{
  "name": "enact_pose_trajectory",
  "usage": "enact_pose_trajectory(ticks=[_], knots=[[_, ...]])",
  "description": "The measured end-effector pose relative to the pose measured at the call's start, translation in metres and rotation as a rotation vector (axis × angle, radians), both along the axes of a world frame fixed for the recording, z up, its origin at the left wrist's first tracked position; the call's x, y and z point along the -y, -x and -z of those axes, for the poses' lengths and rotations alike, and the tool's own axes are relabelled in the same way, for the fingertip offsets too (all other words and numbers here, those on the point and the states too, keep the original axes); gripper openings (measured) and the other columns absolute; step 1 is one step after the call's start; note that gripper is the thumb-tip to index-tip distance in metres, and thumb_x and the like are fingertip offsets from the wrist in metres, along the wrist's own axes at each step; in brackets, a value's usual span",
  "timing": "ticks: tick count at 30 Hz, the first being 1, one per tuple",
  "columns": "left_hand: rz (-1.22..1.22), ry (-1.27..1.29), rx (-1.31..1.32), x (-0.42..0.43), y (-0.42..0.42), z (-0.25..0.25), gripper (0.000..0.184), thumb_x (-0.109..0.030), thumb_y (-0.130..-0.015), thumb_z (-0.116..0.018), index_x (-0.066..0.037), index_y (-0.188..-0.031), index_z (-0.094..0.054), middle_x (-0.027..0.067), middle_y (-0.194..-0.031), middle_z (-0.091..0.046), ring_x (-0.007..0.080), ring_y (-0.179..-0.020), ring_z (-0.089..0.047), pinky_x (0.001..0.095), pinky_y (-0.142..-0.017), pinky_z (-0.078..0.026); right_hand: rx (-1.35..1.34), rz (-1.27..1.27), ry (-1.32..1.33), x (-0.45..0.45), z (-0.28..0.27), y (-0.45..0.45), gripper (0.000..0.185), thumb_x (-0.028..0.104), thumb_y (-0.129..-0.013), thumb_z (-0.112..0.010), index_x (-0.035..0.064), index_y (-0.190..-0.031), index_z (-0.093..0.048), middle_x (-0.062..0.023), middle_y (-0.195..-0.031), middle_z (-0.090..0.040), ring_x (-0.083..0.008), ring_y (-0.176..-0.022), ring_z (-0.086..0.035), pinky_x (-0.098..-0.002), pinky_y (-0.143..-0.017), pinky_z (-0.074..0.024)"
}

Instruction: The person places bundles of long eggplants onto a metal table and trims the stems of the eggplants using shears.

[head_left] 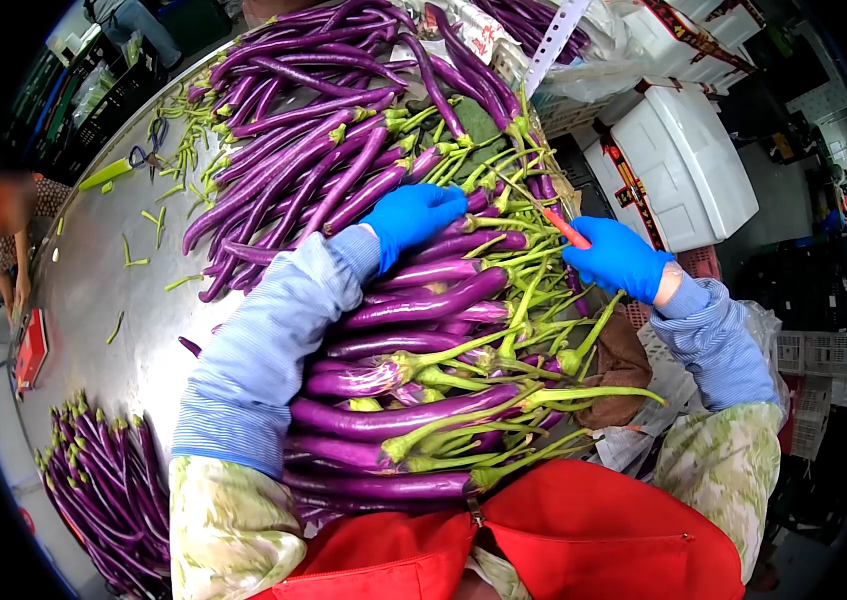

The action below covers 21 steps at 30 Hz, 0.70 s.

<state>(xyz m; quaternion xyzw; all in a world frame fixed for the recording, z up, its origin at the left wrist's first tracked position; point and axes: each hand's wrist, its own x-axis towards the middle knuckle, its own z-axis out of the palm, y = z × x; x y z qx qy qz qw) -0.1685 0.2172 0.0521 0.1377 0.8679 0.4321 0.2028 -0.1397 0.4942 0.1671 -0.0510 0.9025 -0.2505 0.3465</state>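
Observation:
My left hand (412, 220), in a blue glove, is closed around an eggplant (479, 201) near its stem end; the fingers hide part of it. To its right, my right hand (620, 262), gloved in blue too, grips the orange-red handle of a thin-bladed knife (566, 228). The blade points up and left, over the green stems by the left hand. Below both hands lies a heap of purple eggplants (424, 300) with long green stems (534, 340) pointing right. Beyond the left hand is another pile of eggplants (294, 165) with short stems.
Scissors (149, 145), a yellow-green tool (104, 175) and cut stem bits (159, 225) lie on the metal table (94, 290). More eggplants (109, 480) sit at lower left. White foam boxes (684, 160) stand at right. Another person (9, 240) is at the far left.

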Motion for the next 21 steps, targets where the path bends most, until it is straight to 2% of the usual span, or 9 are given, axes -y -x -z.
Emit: enact_pose_trajectory(ticks=[2,3,5,7,9,11,12,15,21], knots=[[0.136,0.126,-0.089,-0.001,-0.013,-0.019,0.052,-0.056,-0.084,-0.052,-0.018,-0.117,-0.064,0.0169,-0.135,-0.047,0.0359,-0.126,-0.041,0.0447,-0.104,-0.032,-0.002,0.053,0.027,-0.003,-0.005,-0.004,0.025,0.026,-0.083,-0.057,0.0017,-0.088,-0.055,-0.0070,-0.064,-0.060,-0.0157,-0.052,-0.057,-0.0304,-0.048,-0.0444],[0.119,0.113,-0.109,-0.004,-0.026,-0.028,0.054,-0.061,-0.082,-0.051,-0.021,-0.115,-0.065,0.0204,-0.141,-0.038,0.0408,-0.132,-0.030,0.0522,-0.106,-0.023,-0.015,0.098,0.048,-0.006,-0.006,-0.007,0.025,0.026,-0.083,-0.057,0.0020,-0.088,-0.056,-0.0065,-0.064,-0.059,-0.0147,-0.051,-0.056,-0.0293,-0.047,-0.0442],[0.139,0.162,-0.191,-0.006,-0.035,-0.032,0.056,-0.064,-0.082,-0.049,-0.020,-0.113,-0.066,0.0234,-0.138,-0.040,0.0412,-0.131,-0.032,0.0539,-0.106,-0.023,0.040,0.135,0.131,-0.010,-0.009,-0.008,0.024,0.025,-0.084,-0.057,0.0022,-0.093,-0.056,-0.0049,-0.064,-0.058,-0.0121,-0.052,-0.055,-0.0268,-0.047,-0.0437],[0.131,0.109,-0.131,-0.002,-0.028,-0.024,0.055,-0.062,-0.086,-0.044,-0.020,-0.113,-0.066,0.0260,-0.137,-0.040,0.0405,-0.130,-0.034,0.0529,-0.106,-0.022,0.185,0.128,0.245,-0.016,-0.013,-0.008,0.026,0.023,-0.086,-0.059,0.0022,-0.102,-0.055,-0.0028,-0.066,-0.057,-0.0088,-0.053,-0.054,-0.0239,-0.046,-0.0432],[0.091,0.069,-0.132,-0.003,-0.023,-0.013,0.053,-0.060,-0.088,-0.041,-0.020,-0.112,-0.066,0.0262,-0.137,-0.040,0.0399,-0.131,-0.033,0.0526,-0.107,-0.021,0.354,0.100,0.195,-0.019,-0.019,0.002,0.027,0.023,-0.086,-0.061,0.0002,-0.099,-0.057,-0.0048,-0.067,-0.061,-0.0106,-0.054,-0.058,-0.0246,-0.047,-0.0457],[0.124,0.136,-0.112,-0.005,-0.023,-0.016,0.053,-0.059,-0.090,-0.038,-0.020,-0.114,-0.065,0.0256,-0.136,-0.042,0.0392,-0.130,-0.034,0.0524,-0.107,-0.020,0.498,0.097,0.115,-0.017,-0.027,0.009,0.026,0.024,-0.085,-0.061,0.0003,-0.096,-0.058,-0.0060,-0.066,-0.062,-0.0119,-0.054,-0.060,-0.0249,-0.048,-0.0468],[0.129,0.155,-0.118,-0.005,-0.023,-0.016,0.053,-0.059,-0.090,-0.038,-0.020,-0.114,-0.065,0.0249,-0.136,-0.042,0.0390,-0.130,-0.034,0.0526,-0.107,-0.020,0.475,0.039,0.076,-0.016,-0.028,0.011,0.025,0.025,-0.085,-0.061,0.0001,-0.091,-0.059,-0.0067,-0.064,-0.063,-0.0132,-0.053,-0.061,-0.0246,-0.049,-0.0483],[0.121,0.155,-0.095,-0.005,-0.026,-0.019,0.053,-0.059,-0.090,-0.037,-0.021,-0.115,-0.065,0.0226,-0.138,-0.041,0.0383,-0.131,-0.033,0.0537,-0.107,-0.020,0.314,-0.038,0.069,-0.013,-0.015,0.016,0.032,0.030,-0.081,-0.060,-0.0013,-0.074,-0.061,-0.0098,-0.059,-0.062,-0.0163,-0.049,-0.059,-0.0268,-0.043,-0.0455],[0.160,0.178,-0.097,-0.004,-0.023,-0.018,0.051,-0.058,-0.089,-0.038,-0.023,-0.112,-0.066,0.0196,-0.133,-0.046,0.0374,-0.127,-0.038,0.0552,-0.104,-0.023,0.398,0.010,0.081,0.004,-0.002,0.028,0.033,0.029,-0.082,-0.061,-0.0039,-0.089,-0.057,-0.0112,-0.065,-0.063,-0.0184,-0.050,-0.061,-0.0296,-0.043,-0.0491]])
